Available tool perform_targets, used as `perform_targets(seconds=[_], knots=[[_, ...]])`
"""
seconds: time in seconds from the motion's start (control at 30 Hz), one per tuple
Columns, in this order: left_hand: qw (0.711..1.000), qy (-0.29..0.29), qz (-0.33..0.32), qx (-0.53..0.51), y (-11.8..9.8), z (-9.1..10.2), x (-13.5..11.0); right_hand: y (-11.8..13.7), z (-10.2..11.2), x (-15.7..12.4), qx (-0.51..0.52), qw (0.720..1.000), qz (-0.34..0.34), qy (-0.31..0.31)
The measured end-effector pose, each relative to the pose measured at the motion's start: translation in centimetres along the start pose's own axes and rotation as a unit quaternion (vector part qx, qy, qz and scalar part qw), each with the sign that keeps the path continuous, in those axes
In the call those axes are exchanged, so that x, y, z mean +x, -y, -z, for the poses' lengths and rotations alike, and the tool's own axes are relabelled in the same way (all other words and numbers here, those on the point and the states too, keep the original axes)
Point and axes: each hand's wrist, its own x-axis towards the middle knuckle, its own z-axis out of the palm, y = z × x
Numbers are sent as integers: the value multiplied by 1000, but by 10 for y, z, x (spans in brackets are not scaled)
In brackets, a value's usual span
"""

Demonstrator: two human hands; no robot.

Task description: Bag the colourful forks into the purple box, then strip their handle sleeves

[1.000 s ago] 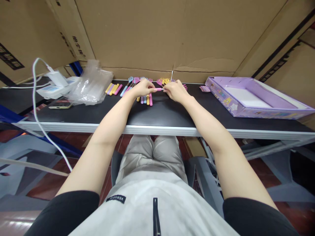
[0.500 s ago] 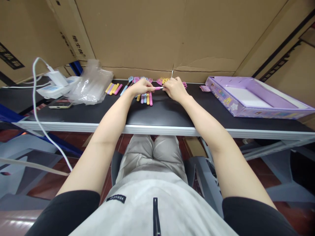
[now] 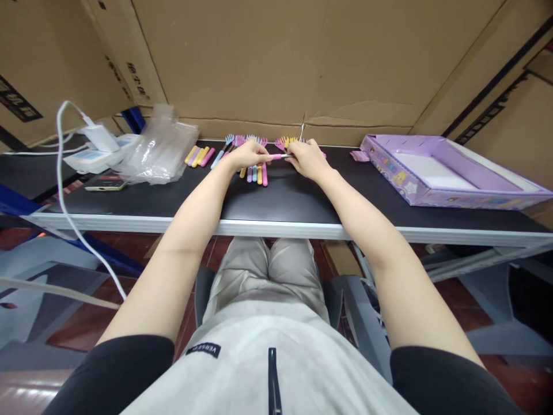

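Note:
My left hand [image 3: 250, 154] is closed, its fingers pinching a pink handle [image 3: 275, 157]. A thin metal rod [image 3: 285, 155] sticks out of that handle towards my right hand [image 3: 307, 158], whose closed fingers grip its other end and hide it. Under and behind my left hand lie several back scratchers [image 3: 260, 174] with yellow, purple, blue and pink handles and claw-shaped heads. More claw heads [image 3: 285, 142], pink and yellow, lie just behind my right hand. Further left, short loose handles [image 3: 199, 156] in yellow, purple and pink rest side by side.
A shallow purple box [image 3: 432, 193] stands open on the right of the black table [image 3: 280, 202], with a small pink packet [image 3: 359, 156] beside it. To the left are clear plastic bags [image 3: 158, 150], a phone-like object [image 3: 107, 183] and a white power strip [image 3: 97, 158]. Cardboard [image 3: 259, 63] walls the back.
My right hand has shifted slightly downward, and a bit more of the metal rod shows. My left hand still holds the pink handle in nearly the same place.

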Motion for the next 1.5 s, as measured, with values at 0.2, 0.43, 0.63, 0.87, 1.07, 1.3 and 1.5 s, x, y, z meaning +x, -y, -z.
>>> perform_targets(seconds=[0.2, 0.43, 0.63, 0.87, 1.07, 1.3, 1.5], knots=[[1000, 11, -26, 14, 11, -1, 5, 6, 4, -2, 12, 999, -3, 46], [999, 9, -31, 4, 10, 1, 6, 6, 5, 0, -2, 1000, 3, 14], [999, 7, -3, -47, -3, 0, -1, 7, 8, 1, -18, 1000, -5, 14], [997, 26, 29, -72, -10, 3, -6, 6, 5, 1, -44, 999, 6, 4], [995, 44, 23, -81, -7, 2, -4, 0, 0, 1, -31, 999, 18, -4], [997, 25, 21, -67, 0, -1, 0, -1, 1, -3, -31, 999, 20, 27], [997, 20, 24, -69, -4, 0, -3, 2, 5, 0, -11, 1000, 20, 18]])
